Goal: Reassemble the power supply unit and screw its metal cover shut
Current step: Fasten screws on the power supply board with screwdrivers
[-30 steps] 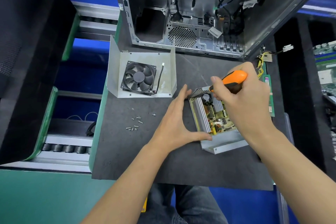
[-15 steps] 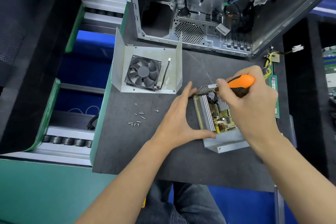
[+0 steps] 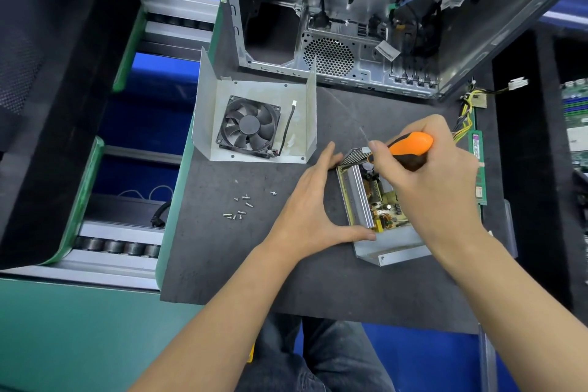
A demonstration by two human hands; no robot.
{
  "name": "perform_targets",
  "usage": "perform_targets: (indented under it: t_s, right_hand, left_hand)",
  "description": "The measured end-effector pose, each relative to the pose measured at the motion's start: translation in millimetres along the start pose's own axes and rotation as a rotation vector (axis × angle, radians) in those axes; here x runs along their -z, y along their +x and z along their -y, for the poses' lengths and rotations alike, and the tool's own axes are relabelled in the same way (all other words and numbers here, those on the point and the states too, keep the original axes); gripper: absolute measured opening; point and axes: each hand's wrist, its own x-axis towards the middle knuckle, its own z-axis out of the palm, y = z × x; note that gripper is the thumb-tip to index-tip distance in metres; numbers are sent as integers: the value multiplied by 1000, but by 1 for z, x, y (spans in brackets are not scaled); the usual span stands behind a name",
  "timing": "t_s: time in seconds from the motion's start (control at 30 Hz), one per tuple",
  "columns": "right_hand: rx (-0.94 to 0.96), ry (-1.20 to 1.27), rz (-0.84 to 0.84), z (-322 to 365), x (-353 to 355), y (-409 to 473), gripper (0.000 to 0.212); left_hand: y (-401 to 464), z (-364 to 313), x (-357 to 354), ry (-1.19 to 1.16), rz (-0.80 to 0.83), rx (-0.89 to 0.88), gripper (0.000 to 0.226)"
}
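This was an electronics repair workshop. A gutted computer case (image 3: 350,25) stood on a dark work mat (image 3: 238,264). A roller conveyor (image 3: 117,247) ran alongside.

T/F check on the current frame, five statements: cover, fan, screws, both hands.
1. The metal cover is already on the power supply base. False: it lies apart on the mat, up and to the left, open side up.
2. The fan sits inside the cover. True.
3. The right hand grips an orange-and-black screwdriver over the circuit board. True.
4. The left hand is picking up loose screws. False: it braces the base's left side; the screws lie on the mat to its left.
5. The screws sit inside the computer case. False: they are on the mat.
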Motion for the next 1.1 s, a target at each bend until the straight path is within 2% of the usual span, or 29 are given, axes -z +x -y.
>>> perform_targets:
  t_s: [0.17,0.4,0.57,0.67,1.1]
  right_hand:
    - [-2,-23,34,3,1,3,34]
    - [61,-126,164,18,5,12,38]
    - [113,-176,202,27,5,16,39]
    - [94,-168,192,28,4,18,38]
    - [90,-186,168,28,4,16,35]
  left_hand:
    - [0,0,0,-1,4,-4,138]
    - [-1,1,-2,-5,-3,-18,136]
    - [-5,2,-5,42,-92,-50,125]
    - [-10,2,-8,64,-153,-50,118]
    - [-10,-4,-8,125,-145,-37,120]
